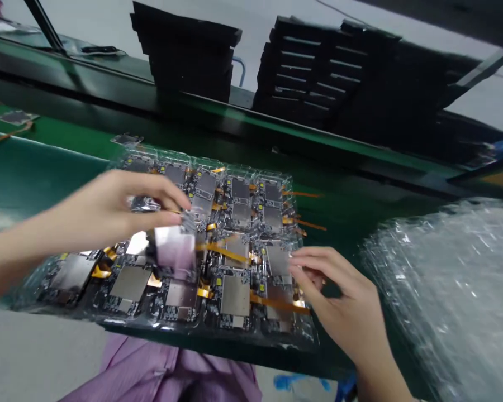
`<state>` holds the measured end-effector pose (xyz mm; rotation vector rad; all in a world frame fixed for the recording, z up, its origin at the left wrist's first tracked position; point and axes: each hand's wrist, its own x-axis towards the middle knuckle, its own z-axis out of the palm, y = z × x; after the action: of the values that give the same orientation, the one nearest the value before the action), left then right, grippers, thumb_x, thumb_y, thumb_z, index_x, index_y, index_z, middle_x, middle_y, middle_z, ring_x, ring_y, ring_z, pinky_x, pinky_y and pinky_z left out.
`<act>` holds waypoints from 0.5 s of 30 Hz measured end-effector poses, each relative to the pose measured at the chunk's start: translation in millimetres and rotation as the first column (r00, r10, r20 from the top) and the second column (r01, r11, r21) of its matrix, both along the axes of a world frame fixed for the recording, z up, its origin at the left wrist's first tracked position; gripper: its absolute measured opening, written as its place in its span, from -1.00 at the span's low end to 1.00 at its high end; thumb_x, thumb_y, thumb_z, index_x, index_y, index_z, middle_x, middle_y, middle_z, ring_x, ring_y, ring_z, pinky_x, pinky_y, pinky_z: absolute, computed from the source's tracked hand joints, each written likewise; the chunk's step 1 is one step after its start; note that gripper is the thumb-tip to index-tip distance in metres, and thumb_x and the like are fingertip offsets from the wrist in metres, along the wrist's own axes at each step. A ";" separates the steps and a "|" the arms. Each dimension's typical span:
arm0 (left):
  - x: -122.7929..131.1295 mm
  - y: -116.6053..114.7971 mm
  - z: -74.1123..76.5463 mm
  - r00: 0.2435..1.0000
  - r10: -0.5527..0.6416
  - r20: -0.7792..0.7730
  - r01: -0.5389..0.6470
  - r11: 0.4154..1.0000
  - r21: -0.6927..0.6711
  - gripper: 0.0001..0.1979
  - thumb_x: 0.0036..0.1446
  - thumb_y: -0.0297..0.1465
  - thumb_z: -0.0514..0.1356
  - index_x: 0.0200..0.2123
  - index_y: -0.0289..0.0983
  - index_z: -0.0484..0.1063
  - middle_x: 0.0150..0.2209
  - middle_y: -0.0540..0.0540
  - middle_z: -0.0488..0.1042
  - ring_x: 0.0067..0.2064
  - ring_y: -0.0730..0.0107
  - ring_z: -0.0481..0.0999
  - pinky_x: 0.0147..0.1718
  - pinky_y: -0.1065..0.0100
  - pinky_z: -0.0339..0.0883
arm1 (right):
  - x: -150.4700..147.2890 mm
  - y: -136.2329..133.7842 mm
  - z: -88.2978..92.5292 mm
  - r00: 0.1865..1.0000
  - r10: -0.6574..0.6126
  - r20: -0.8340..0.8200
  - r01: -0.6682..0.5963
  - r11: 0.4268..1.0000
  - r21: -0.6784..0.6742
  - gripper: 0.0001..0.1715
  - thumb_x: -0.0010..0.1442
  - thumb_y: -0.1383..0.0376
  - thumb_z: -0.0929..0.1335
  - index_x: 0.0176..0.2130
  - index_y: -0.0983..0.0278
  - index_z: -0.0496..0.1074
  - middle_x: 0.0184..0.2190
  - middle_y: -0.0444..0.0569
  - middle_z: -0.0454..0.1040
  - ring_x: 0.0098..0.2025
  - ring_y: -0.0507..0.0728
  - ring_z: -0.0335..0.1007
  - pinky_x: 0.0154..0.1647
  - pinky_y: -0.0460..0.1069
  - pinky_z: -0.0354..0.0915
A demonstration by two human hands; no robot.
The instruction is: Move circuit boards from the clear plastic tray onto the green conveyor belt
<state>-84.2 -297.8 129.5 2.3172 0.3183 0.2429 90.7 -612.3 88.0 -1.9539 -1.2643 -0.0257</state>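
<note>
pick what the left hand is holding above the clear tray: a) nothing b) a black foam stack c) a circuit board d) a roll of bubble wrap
c: the left hand pinches a small circuit board, blurred by motion, above the clear tray of similar boards, while the right hand rests its fingertips at the tray's right edge.

You won't find a single word, number, brand or sign that can be read here. The dark circuit boards with silver metal shields (235, 295) in the clear plastic blister tray (218, 167) carry only blurred specks. Behind that tray, the stacked black slotted trays (310, 72) show pale stripes, no lettering.
</note>
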 end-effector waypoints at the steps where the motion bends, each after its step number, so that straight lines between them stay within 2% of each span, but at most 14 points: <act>1: 18.1 -14.2 -3.5 0.997 -0.074 -0.031 0.072 0.995 -0.065 -0.73 0.11 -0.10 0.27 -0.20 -0.11 0.55 -0.22 0.06 0.56 -0.17 0.33 0.54 -0.18 0.33 0.40 | 3.8 -11.3 -1.0 0.999 -0.042 -0.030 0.042 0.999 0.018 -0.89 0.39 0.31 0.35 -0.17 0.18 0.52 -0.13 -0.11 0.41 -0.31 0.07 0.34 -0.41 -0.03 0.24; 3: 52.5 -36.8 -14.9 0.977 -0.196 -0.081 0.178 0.965 -0.193 -0.79 0.16 -0.21 0.25 -0.18 -0.13 0.55 -0.27 0.04 0.57 -0.22 0.39 0.54 -0.19 0.35 0.39 | 11.7 -32.0 -7.1 0.989 -0.117 -0.093 0.121 0.992 0.039 -0.91 0.38 0.29 0.37 -0.17 0.19 0.52 -0.12 -0.09 0.41 -0.26 0.10 0.36 -0.39 -0.04 0.27; 5: 79.8 -51.2 -30.9 0.956 -0.275 -0.106 0.233 0.926 -0.296 -0.81 0.16 -0.26 0.25 -0.18 -0.17 0.54 -0.29 0.02 0.57 -0.25 0.41 0.55 -0.20 0.36 0.37 | 19.1 -48.8 -17.4 0.976 -0.174 -0.134 0.182 0.982 0.054 -0.93 0.37 0.26 0.39 -0.17 0.18 0.52 -0.11 -0.09 0.42 -0.22 0.10 0.37 -0.36 -0.06 0.28; 7: 97.8 -59.4 -48.4 0.940 -0.317 -0.129 0.254 0.897 -0.361 -0.79 0.15 -0.28 0.25 -0.16 -0.21 0.53 -0.30 -0.01 0.58 -0.26 0.41 0.54 -0.25 0.37 0.36 | 26.4 -61.2 -29.4 0.967 -0.208 -0.149 0.220 0.973 0.065 -0.93 0.36 0.24 0.40 -0.17 0.18 0.52 -0.12 -0.10 0.42 -0.21 0.09 0.38 -0.33 -0.08 0.28; 9: 106.9 -64.5 -63.1 0.933 -0.324 -0.160 0.246 0.894 -0.375 -0.77 0.15 -0.28 0.26 -0.15 -0.23 0.52 -0.29 -0.02 0.58 -0.27 0.40 0.54 -0.28 0.38 0.35 | 34.5 -69.4 -41.7 0.957 -0.229 -0.179 0.246 0.966 0.077 -0.91 0.35 0.22 0.41 -0.17 0.18 0.52 -0.13 -0.09 0.43 -0.20 0.10 0.38 -0.30 -0.09 0.28; 12: 108.9 -71.8 -73.6 0.938 -0.277 -0.209 0.223 0.943 -0.246 -0.79 0.17 -0.30 0.23 -0.13 -0.21 0.52 -0.28 -0.02 0.57 -0.27 0.40 0.53 -0.27 0.37 0.34 | 50.0 -74.5 -60.7 0.920 -0.284 -0.271 0.330 0.934 0.140 -0.84 0.29 0.17 0.45 -0.18 0.21 0.54 -0.14 -0.06 0.44 -0.22 0.11 0.38 -0.25 -0.10 0.30; 15: 104.9 -79.8 -74.0 0.948 -0.235 -0.217 0.244 0.970 0.017 -0.81 0.22 -0.30 0.20 -0.14 -0.19 0.53 -0.29 -0.04 0.56 -0.24 0.35 0.51 -0.26 0.34 0.34 | 68.8 -72.7 -80.2 0.824 -0.368 -0.431 0.493 0.841 0.224 -0.74 0.18 0.15 0.52 -0.19 0.25 0.56 -0.19 0.00 0.46 -0.31 0.10 0.35 -0.35 -0.10 0.29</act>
<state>20.7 -377.6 55.5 2.4022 0.1347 -0.1229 159.5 -685.0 7.8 -1.8042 -0.5033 -0.0852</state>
